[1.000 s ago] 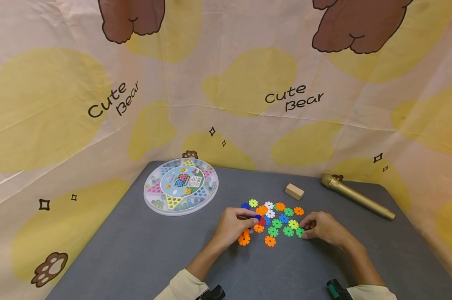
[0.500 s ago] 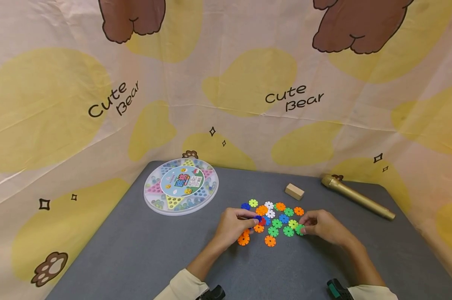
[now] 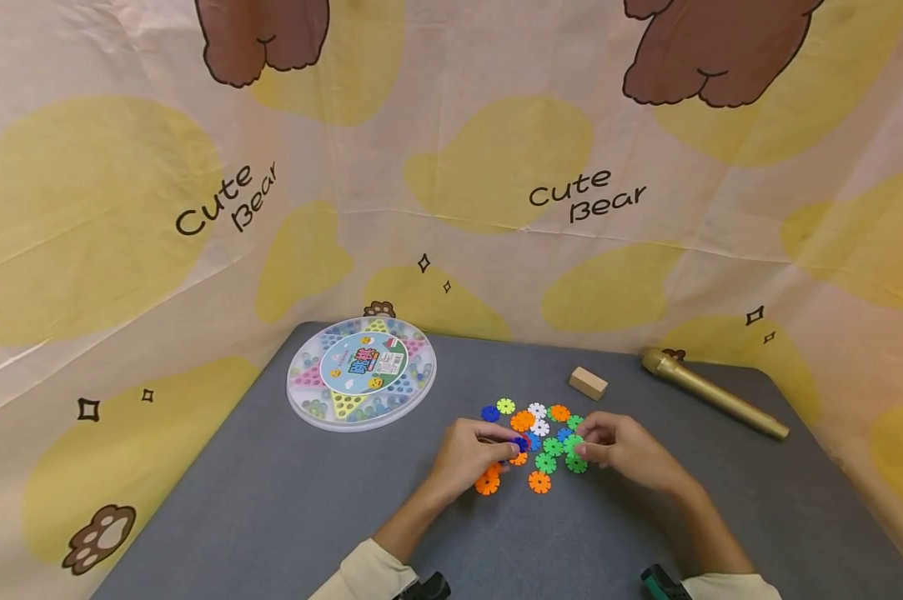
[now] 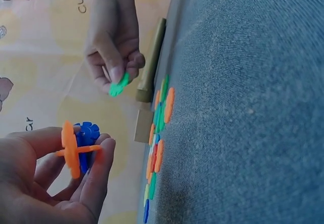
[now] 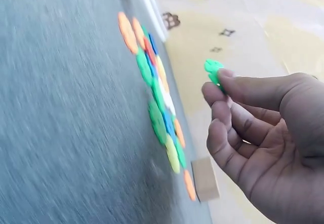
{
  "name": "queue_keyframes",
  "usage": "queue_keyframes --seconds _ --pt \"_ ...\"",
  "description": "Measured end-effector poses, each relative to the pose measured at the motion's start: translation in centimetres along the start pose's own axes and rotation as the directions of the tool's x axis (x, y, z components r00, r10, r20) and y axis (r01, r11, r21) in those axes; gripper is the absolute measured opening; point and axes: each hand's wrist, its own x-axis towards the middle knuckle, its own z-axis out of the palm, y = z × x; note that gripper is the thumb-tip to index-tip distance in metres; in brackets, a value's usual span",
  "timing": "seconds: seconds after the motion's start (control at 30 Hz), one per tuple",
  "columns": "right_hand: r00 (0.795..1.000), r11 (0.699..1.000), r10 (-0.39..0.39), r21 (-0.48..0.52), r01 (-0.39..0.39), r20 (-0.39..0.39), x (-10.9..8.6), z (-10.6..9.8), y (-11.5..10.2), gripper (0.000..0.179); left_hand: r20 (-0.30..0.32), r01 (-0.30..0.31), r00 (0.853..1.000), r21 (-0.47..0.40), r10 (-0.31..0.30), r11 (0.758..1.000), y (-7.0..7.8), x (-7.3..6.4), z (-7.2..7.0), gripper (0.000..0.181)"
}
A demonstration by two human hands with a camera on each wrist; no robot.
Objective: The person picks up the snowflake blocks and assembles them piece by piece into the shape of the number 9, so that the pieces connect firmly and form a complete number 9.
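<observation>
My left hand [image 3: 462,458] grips a small cluster of interlocked plastic snowflake discs, with orange discs [image 4: 70,150] and blue discs [image 4: 89,131] set crosswise into one another. Between the thumb and index finger of my right hand [image 3: 631,446] is a green snowflake disc [image 5: 212,69], raised over the table. The two hands face each other a short way apart, and the green disc is separate from the cluster. Below and between them, loose snowflake discs in orange [image 3: 539,482], green [image 3: 545,463], white [image 3: 537,411], blue and yellow lie flat on the table; the hands hide some.
A round Chinese checkers set [image 3: 361,367] with marbles under its clear cover lies at the back left of the grey table [image 3: 511,550]. Behind the loose discs sits a wooden block [image 3: 589,383]. A gold microphone-shaped stick [image 3: 714,394] lies at the back right. A patterned cloth hangs behind.
My right hand has picked up the green disc from the right side of the pile and carried it left, closer to the left hand. The left hand has barely shifted, still holding its cluster.
</observation>
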Motion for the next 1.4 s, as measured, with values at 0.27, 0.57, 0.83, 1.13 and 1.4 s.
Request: queue_keyframes --seconds 0.27,0.57,0.83,1.13,1.4 --pt "0.999 0.996 -0.007 0.084 0.004 0.033 0.3 1.6 -1.4 0.03 0.034 -0.033 0.999 0.041 0.031 0.999 0.0 -0.1 0.1 0.012" --pt "1.0 0.995 -0.01 0.101 0.007 0.027 0.5 2.5 -2.2 0.03 0.048 -0.011 0.999 0.082 0.007 0.997 0.0 0.0 0.3 0.01" --pt "0.999 0.996 0.002 0.093 -0.006 0.039 0.6 2.8 -2.1 0.034 0.051 -0.038 0.998 0.081 0.034 0.996 0.0 0.0 0.4 0.011" --pt "0.999 0.992 -0.016 0.127 0.011 0.038 0.4 2.7 -2.4 0.034 0.055 -0.036 0.998 0.077 0.032 0.996 -0.1 0.0 0.4 0.011" --pt "0.998 0.992 -0.02 0.123 0.012 0.065 0.6 2.8 -2.1 0.029 0.052 -0.049 0.998 0.127 0.042 0.991 -0.2 0.0 0.5 0.008"
